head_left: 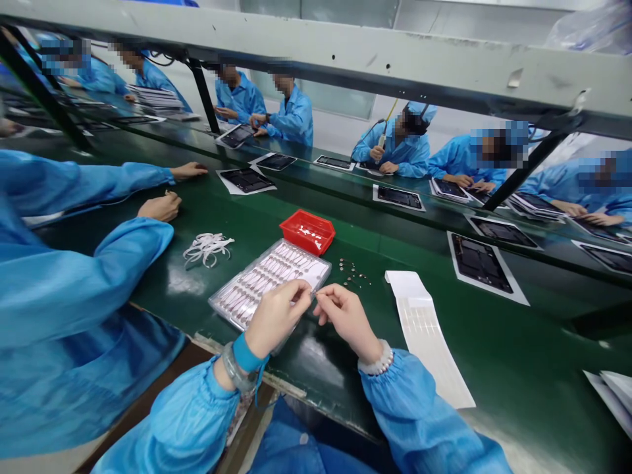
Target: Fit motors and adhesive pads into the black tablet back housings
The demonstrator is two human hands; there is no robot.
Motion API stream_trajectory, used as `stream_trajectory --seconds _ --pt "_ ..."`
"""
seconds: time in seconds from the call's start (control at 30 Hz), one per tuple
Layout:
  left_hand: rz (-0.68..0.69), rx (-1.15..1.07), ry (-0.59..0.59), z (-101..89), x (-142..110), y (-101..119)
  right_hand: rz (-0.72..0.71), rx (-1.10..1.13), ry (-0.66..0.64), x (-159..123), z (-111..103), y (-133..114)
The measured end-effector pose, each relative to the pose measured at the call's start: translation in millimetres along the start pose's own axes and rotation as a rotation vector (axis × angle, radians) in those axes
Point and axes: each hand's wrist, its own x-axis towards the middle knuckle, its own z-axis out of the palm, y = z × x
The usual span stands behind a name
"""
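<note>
My left hand (279, 309) and my right hand (345, 319) meet over the front right corner of a clear plastic tray (320, 271). Both are closed in a fingertip pinch, the tips nearly touching. A tiny piece seems to sit between them, too small to make out. Rows of small round parts with thin pinkish leads (266, 276) fill the tray. Just right of it lie several loose small round parts with leads (351, 270). Behind the tray stands a red bin (302, 238) with small white pieces inside. A white sheet of stickers (427, 336) lies beyond my right hand.
Curled white strips (205, 249) lie left of the tray. A co-worker's sleeve (89, 263) and hands are close on the left. Flat black device panels on white sheets (481, 263) line the green bench (395, 243). A beam (345, 66) crosses overhead; co-workers sit opposite.
</note>
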Motion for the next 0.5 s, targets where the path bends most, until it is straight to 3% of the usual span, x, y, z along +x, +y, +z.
stream_trajectory --seconds 0.1,0.2,0.37,0.5 --pt "-0.073 0.056 -0.015 -13.3 26.8 -4.3 0.003 0.040 0.110 -0.3 -13.7 -10.3" --pt "-0.114 0.134 -0.078 -21.2 69.0 -9.1 -0.040 0.047 0.241 -8.4 -33.4 -24.8" --pt "-0.203 0.274 -0.205 -5.3 138.9 -21.2 -0.110 -0.016 0.371 -47.6 -71.7 -43.7" --pt "-0.251 0.355 -0.273 6.1 162.5 -29.9 -0.131 -0.228 0.373 -82.2 -126.7 -45.1"
